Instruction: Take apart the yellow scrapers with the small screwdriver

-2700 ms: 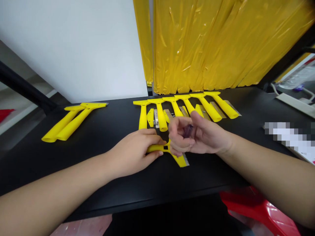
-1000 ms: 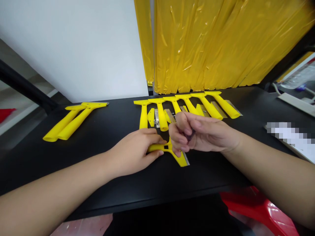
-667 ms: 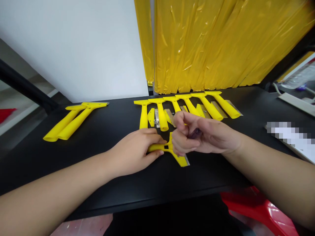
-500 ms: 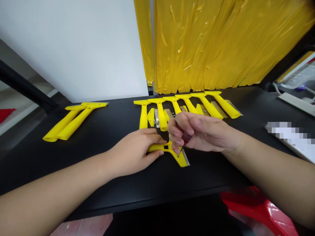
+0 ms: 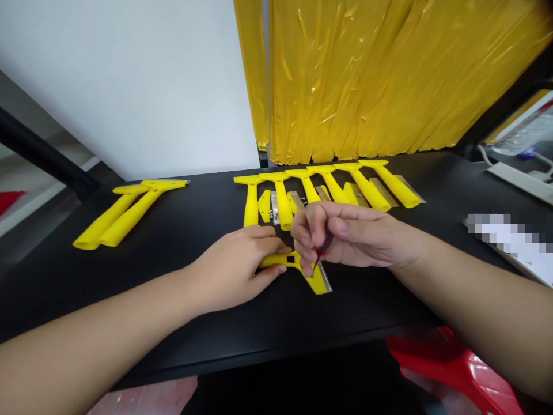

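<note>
A yellow scraper [image 5: 318,283] with a metal blade along its wide head lies on the black tabletop [image 5: 207,340]. My left hand [image 5: 242,262] is closed round its handle, thumb and fingers pinching near the neck. In my right hand [image 5: 345,233] is a small screwdriver [image 5: 325,241] with a dark and red handle, held over the head. Its thin shaft points down at the screw spot on the scraper's head; whether the tip sits in the screw I cannot tell. My right fingers hide part of the head.
Behind my hands lies a row of several yellow scraper handles [image 5: 283,202], with yellow cover plates [image 5: 264,206], metal blades [image 5: 275,207] and small screws between them. Two yellow scrapers [image 5: 129,216] lie at the left. A red plastic thing [image 5: 458,369] is below the front edge.
My right hand has turned the screwdriver more upright, and its tip has come down onto or near the screw spot. My left hand keeps its hold on the scraper.
</note>
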Demonstrator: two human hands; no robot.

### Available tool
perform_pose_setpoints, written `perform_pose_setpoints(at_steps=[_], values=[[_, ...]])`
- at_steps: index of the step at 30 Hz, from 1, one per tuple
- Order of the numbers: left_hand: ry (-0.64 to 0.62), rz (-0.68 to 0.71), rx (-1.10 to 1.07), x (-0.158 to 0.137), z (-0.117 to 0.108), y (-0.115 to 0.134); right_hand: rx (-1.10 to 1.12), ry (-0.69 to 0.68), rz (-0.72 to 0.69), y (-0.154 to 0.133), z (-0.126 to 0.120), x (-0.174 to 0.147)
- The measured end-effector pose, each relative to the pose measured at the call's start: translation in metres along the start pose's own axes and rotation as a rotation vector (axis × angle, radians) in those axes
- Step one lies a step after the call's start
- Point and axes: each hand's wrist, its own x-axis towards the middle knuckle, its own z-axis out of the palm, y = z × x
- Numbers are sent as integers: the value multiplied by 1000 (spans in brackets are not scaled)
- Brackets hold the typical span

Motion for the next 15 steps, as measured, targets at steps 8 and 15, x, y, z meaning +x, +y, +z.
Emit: perform_pose_setpoints(at_steps=[8,15], values=[[16,7,40,-1,0,0,5,-118,-6,4,0,1],[13,15,45,-1,0,-1,20,-51,-2,3,0,0]])
